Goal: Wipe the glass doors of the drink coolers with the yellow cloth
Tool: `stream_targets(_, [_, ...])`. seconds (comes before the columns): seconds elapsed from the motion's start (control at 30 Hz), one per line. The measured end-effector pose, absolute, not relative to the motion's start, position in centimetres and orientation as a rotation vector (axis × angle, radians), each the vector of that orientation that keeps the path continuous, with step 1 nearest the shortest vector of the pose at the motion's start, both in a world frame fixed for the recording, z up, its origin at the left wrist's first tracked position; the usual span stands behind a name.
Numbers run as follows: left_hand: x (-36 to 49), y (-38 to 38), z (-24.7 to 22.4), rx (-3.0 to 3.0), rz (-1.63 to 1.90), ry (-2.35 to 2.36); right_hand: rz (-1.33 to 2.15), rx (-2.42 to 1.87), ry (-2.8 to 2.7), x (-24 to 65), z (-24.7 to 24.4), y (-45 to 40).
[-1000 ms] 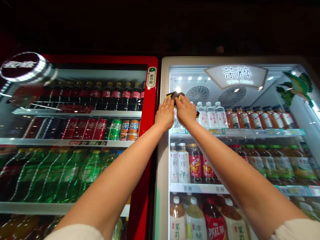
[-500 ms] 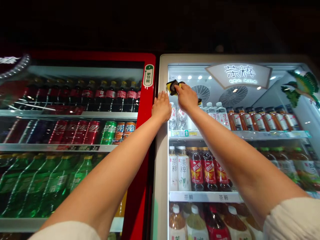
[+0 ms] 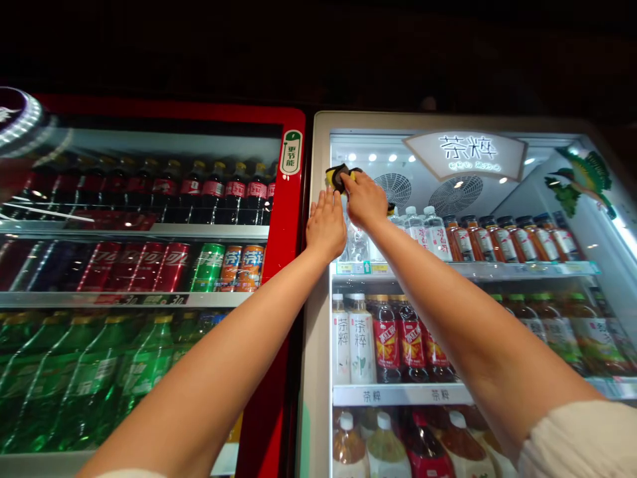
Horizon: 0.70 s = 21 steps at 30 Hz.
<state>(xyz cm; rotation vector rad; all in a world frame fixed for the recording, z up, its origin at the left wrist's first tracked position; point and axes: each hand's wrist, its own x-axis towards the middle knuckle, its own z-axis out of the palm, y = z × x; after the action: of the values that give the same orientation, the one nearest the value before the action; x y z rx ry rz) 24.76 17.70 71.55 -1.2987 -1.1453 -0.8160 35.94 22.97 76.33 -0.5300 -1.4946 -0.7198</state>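
Near the upper left corner of the white-framed drinks fridge (image 3: 321, 159), my right hand (image 3: 365, 199) grips a black and yellow cloth (image 3: 339, 178). The cloth is bunched under the fingers, over the left edge of the glass door. Just below it my left hand (image 3: 327, 229) lies flat, fingers stretched out, over the left side of the frame and the edge of the glass. It holds nothing. Clear water bottles (image 3: 430, 232) stand behind the glass beside my right wrist.
A red-framed fridge (image 3: 286, 232) with cola bottles, cans (image 3: 172, 265) and green bottles (image 3: 149, 358) stands close on the left. Tea bottles (image 3: 388, 338) fill lower shelves on the right. A lit sign (image 3: 465, 156) hangs at the top, with a bird decoration (image 3: 584, 179) beside it.
My left hand has shifted slightly right and down, onto the edge of the glass. My right hand with the cloth stays near the same corner. The view has shifted a little.
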Motion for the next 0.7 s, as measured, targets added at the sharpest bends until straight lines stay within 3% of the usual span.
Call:
stream_targets(0.3, [25.5, 16.4, 67.8, -1.337, -0.82, -1.14, -0.688, -0.698, -1.423, 37.6, 66.1, 23.6])
stream_targets(0.4, [25.4, 16.3, 67.6, -1.352, -0.809, -1.122, -0.734, -0.658, -1.516, 36.8, 67.4, 22.8])
stream_targets(0.6, [28.5, 17.2, 68.3, -1.322, -0.751, -1.206, -0.666, -0.667, -1.513, 39.9, 74.5, 24.0])
stream_targets(0.7, [30.0, 17.9, 68.3, -1.344, -0.746, -1.177, -0.604, -0.744, -1.405, 42.4, 74.3, 26.0])
